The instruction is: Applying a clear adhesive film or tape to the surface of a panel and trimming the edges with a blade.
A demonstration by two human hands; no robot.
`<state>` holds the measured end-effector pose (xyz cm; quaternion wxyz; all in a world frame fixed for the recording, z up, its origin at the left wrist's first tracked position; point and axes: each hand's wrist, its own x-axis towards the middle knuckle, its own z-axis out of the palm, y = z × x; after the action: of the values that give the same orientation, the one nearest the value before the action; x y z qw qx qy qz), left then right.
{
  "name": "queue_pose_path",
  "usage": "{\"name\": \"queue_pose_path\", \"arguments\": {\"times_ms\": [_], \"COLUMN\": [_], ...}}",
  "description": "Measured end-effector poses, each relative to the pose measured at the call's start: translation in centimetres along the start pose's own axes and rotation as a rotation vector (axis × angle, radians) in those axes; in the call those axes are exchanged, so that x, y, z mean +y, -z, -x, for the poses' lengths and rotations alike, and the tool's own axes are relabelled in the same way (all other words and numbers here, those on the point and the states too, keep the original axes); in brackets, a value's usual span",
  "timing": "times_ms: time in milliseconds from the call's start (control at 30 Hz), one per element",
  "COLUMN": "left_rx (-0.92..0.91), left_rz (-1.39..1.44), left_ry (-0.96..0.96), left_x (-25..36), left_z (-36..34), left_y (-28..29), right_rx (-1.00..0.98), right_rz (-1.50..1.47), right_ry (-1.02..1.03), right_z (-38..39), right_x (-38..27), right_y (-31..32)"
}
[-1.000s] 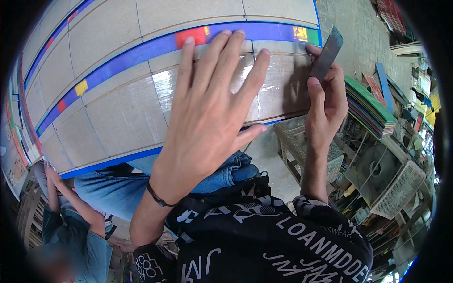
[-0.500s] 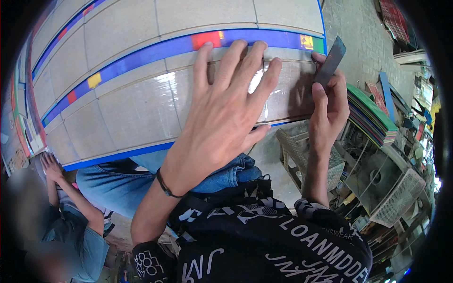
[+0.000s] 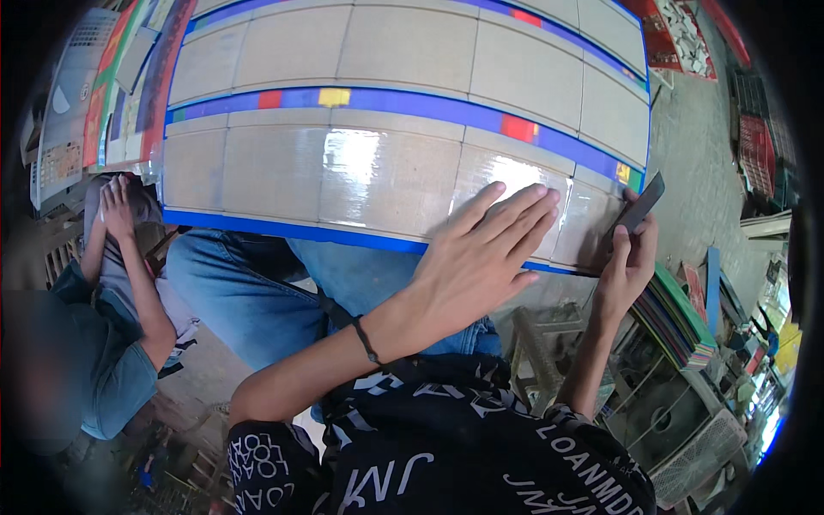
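A large panel (image 3: 390,180) of tan rectangles, with purple strips and a blue edge, spreads out in front of me. Its nearest row carries a shiny clear film that catches the light. My left hand (image 3: 481,253) lies on this row toward the right, palm down, its fingers stretched out and fairly close together. At the panel's right corner, my right hand (image 3: 631,262) grips a flat dark strip (image 3: 642,204) with a slanted end, like a blade, between thumb and fingers. The strip points up and away to the right. Part of it is hidden in my grip.
Another person's hands (image 3: 116,202) are close together beyond the panel's left end. On the right stand a stack of coloured sheets (image 3: 674,318), a stool (image 3: 545,343) and a fan (image 3: 661,421). A red crate (image 3: 682,39) of pale pieces sits at the far right.
My view has shifted, so more of the panel's left side shows. My left hand's fingers, spread across the purple strip before, now lie nearer the front edge and closer together. My right hand keeps the dark strip.
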<state>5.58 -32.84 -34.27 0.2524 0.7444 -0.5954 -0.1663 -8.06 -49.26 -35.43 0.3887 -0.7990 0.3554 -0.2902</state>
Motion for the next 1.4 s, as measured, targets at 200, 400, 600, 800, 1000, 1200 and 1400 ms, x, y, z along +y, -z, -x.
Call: {"name": "queue_pose_path", "arguments": {"times_ms": [200,400,600,800,1000,1200,1400], "left_rx": [0.056,0.128,0.216,0.321,0.438,0.447,0.369], "left_rz": [-0.009,-0.064,-0.28,-0.407,-0.493,-0.46,-0.172], "left_ry": [0.048,0.133,0.371,0.437,0.54,0.441,0.113], "left_x": [-1.4,-4.5,-8.4,-12.0,-14.3,-11.9,-3.5], "left_z": [1.8,4.7,9.4,12.1,13.8,12.0,3.1], "left_y": [1.5,4.3,7.7,9.5,10.5,10.1,3.5], "right_rx": [0.017,0.008,0.001,-0.044,0.008,0.158,0.268], "right_rz": [-0.017,0.016,0.069,0.017,0.138,-0.192,-0.315], "right_ry": [-0.043,0.049,0.025,0.054,0.063,-0.112,-0.164], "right_z": [0.1,-0.1,0.2,-0.2,0.5,-0.1,1.1], "right_x": [0.0,0.0,-0.7,1.0,1.2,1.2,2.2], "right_y": [0.3,0.0,0.3,0.0,1.2,1.1,6.3]}}
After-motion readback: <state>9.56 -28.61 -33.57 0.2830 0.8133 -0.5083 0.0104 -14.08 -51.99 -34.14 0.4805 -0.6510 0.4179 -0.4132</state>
